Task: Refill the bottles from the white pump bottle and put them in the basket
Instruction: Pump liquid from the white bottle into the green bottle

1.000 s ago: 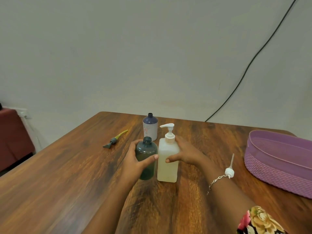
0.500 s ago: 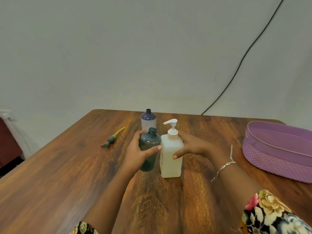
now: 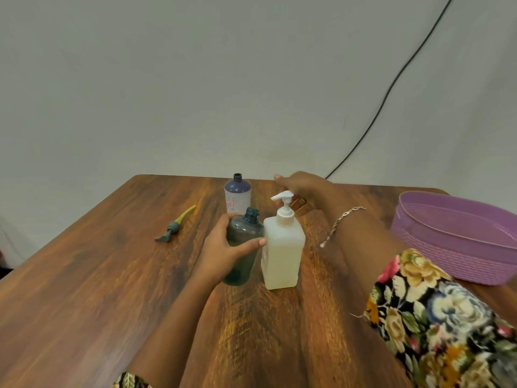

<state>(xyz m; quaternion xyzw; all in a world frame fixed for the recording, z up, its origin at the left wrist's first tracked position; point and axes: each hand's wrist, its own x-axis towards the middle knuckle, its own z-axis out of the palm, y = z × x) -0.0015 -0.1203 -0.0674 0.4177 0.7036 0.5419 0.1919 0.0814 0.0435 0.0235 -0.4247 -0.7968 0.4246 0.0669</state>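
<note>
On the wooden table [image 3: 84, 275], the right hand [image 3: 300, 189] has left the side of the white pump bottle [image 3: 282, 247] and now hangs just over its pump head, fingers loose and clamped on nothing. The left hand [image 3: 223, 247] keeps its fingers curled round the open teal bottle [image 3: 246, 231], which touches the white pump bottle's left side, so pumping looks about to start. Blur hides whether the right hand touches the pump head, and the basket [image 3: 453, 236], well right of the white pump bottle, is cut off.
</note>
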